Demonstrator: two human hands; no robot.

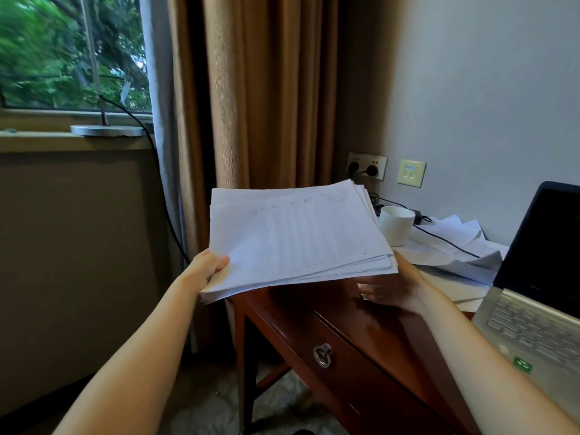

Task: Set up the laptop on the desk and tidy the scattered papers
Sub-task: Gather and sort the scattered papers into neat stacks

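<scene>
Two hands carry our stack of papers (298,233) above the desk's (361,315) left end, left hand (204,268) in a pinching grip at the near corner, right hand (392,290) spread flat just beneath; light, floppy, slippery sheets, we judge, want support at both edges.

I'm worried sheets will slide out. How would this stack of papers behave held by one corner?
Probably floppy: the stack of papers looks unbound and would likely droop from the left hand pinching its corner. Its fanned, uneven edges suggest sheets may slip. The right hand beneath likely helps.
</scene>
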